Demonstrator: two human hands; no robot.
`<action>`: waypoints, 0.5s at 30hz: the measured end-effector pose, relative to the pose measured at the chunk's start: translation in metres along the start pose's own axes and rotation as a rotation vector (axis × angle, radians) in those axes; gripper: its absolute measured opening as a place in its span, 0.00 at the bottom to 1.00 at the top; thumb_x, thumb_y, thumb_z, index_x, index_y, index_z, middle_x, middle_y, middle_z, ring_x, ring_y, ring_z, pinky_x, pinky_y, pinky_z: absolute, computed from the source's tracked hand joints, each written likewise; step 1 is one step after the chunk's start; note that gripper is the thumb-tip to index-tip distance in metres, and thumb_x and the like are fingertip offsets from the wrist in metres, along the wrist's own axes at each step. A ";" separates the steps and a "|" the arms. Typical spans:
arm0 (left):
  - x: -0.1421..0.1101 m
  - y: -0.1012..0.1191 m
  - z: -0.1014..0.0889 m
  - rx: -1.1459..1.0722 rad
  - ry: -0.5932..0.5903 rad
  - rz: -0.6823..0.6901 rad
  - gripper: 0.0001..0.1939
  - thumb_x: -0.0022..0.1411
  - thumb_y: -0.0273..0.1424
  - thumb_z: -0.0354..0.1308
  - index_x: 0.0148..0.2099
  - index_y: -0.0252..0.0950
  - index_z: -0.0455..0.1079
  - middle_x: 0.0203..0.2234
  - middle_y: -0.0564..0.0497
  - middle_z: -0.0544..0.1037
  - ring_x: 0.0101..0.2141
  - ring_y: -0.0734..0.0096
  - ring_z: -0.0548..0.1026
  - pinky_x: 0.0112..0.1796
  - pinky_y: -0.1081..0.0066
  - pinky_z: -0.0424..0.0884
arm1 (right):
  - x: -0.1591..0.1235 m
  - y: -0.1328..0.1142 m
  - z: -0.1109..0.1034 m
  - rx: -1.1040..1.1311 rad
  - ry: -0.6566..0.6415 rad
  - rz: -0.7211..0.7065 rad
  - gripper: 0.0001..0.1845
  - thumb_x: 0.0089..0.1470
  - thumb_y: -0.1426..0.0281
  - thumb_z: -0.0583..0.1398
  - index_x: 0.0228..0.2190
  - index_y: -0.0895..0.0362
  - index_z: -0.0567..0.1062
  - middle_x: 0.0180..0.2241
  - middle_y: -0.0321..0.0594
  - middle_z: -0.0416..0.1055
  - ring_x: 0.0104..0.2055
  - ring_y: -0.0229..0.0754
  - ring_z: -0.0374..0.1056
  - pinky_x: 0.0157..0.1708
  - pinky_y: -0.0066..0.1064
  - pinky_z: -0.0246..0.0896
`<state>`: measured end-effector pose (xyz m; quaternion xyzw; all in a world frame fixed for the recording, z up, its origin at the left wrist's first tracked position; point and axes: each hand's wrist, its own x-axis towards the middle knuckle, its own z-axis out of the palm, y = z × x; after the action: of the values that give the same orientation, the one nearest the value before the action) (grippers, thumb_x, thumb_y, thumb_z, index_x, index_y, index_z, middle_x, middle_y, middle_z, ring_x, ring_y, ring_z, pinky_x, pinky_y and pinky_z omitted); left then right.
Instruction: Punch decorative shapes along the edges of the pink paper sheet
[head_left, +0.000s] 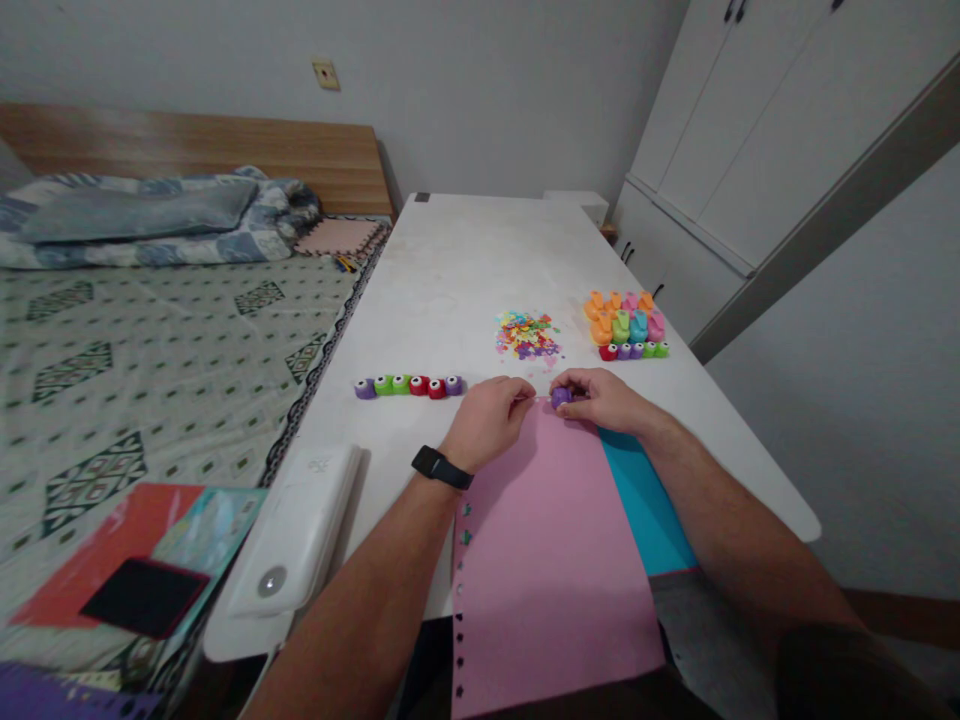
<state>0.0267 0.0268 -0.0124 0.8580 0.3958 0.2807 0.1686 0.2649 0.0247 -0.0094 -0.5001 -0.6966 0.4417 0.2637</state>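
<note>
A pink sheet of paper (pixel 551 560) with a row of punched holes down its left side lies over the table's near end. My left hand (pixel 495 415), with a dark watch at the wrist, is closed in a pinch at the sheet's far edge. At that same edge, just to the right, my right hand (pixel 604 400) grips a small purple paper punch (pixel 561 398). Fingers partly cover the punch, so how the paper sits in it is hidden. Under the pink sheet's right side shows a blue sheet (pixel 649 510).
Colourful paper cutouts (pixel 526 335) lie in a pile beyond my hands. A row of small punches (pixel 409 386) stands left, with more punches (pixel 622 325) at right. A white device (pixel 300 530) is at the table's left edge; a phone (pixel 146 597) lies on the bed (pixel 172 380).
</note>
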 end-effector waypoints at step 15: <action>-0.001 0.000 0.000 0.014 0.002 0.005 0.07 0.68 0.28 0.55 0.43 0.37 0.75 0.37 0.49 0.81 0.39 0.64 0.77 0.42 0.65 0.70 | 0.000 0.001 0.000 -0.027 0.000 -0.003 0.18 0.47 0.68 0.68 0.42 0.56 0.79 0.38 0.41 0.78 0.38 0.43 0.72 0.41 0.35 0.67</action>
<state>0.0263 0.0264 -0.0128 0.8599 0.3956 0.2791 0.1615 0.2660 0.0250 -0.0104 -0.5027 -0.7032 0.4319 0.2575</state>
